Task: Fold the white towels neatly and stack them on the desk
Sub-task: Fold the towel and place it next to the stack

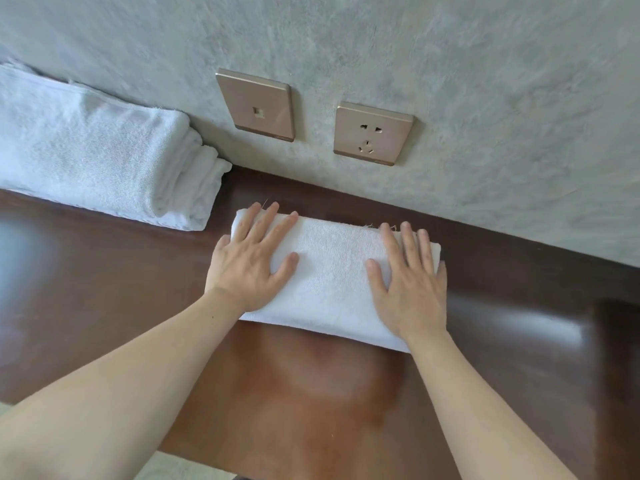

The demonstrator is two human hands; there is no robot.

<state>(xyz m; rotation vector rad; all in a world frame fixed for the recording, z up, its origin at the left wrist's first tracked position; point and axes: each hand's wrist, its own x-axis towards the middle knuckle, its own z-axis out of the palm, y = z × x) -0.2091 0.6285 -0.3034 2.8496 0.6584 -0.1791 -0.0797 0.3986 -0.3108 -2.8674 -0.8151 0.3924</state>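
From your head camera you see two hands, both lying flat. Your left hand and your right hand press down on one small folded towel. All the fingers are straight and spread out, so they grip nothing. The small folded towel lies on the brown desk, right under your fingers, with its far edge near the wall. Out past your left fingers, further to the left, sits one stack of folded white towels against the wall. Beyond your fingertips you can count two gold plates on the wall: one small port plate and one power socket.
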